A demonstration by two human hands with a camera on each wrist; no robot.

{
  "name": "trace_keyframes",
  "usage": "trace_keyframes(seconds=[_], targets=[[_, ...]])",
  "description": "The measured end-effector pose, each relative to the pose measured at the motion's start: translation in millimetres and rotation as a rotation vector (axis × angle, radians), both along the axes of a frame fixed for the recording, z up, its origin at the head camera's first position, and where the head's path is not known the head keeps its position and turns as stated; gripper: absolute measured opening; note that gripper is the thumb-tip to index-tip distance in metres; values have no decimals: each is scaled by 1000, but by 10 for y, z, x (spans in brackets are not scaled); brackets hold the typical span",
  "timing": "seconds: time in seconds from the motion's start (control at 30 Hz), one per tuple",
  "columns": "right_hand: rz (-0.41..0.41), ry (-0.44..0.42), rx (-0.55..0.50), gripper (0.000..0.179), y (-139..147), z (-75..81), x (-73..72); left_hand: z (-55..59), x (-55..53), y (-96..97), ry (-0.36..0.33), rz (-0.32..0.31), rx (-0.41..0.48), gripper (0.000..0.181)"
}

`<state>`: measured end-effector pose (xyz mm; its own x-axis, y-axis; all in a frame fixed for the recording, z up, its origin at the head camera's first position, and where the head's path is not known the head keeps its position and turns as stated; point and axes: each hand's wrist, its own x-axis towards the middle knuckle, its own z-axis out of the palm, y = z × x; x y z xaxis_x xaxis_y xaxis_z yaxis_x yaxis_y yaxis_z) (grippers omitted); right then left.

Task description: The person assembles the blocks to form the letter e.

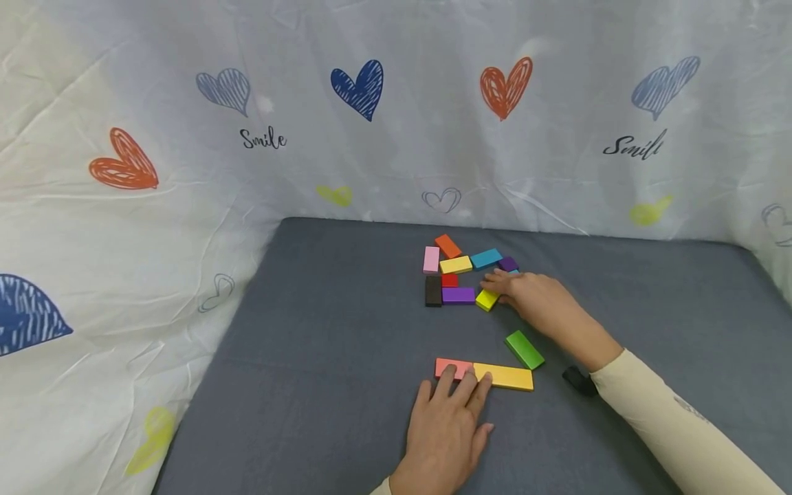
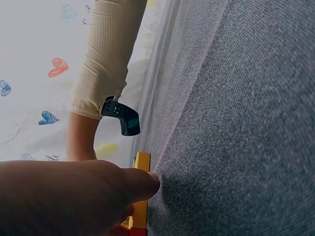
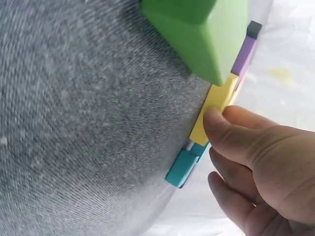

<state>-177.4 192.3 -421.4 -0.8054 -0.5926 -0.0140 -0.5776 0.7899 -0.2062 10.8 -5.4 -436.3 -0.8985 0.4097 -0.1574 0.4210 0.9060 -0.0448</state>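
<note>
At the right end of a flat cluster of coloured blocks, my right hand (image 1: 544, 302) pinches a yellow block (image 1: 486, 300). The right wrist view shows the thumb on the near face of that yellow block (image 3: 222, 92). A purple block (image 1: 458, 295) lies just left of it, and part of a blue block is covered by the fingers. Nearer the front, my left hand (image 1: 441, 436) rests its extended fingertips on a salmon-pink block (image 1: 450, 364) and the end of an amber block (image 1: 510, 377). These two lie end to end in a row.
A green block (image 1: 524, 349) lies slanted behind the amber block's right end. The cluster also includes black (image 1: 433, 291), red (image 1: 449, 280), pink (image 1: 431, 260), orange (image 1: 447, 245), pale yellow (image 1: 456, 265), blue (image 1: 486, 258) and dark purple (image 1: 509, 263) blocks. A heart-printed curtain (image 1: 433, 158) borders the grey table (image 1: 322, 385).
</note>
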Motion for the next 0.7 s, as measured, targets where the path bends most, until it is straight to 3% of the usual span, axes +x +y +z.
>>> trace_keyframes(seconds=[0.4,0.7], targets=[[13,39,34,42,22,-3,-40,0,6,6,16,4,-3,67],[24,-30,26,32,55,19,-33,-6,13,11,6,6,5,68]])
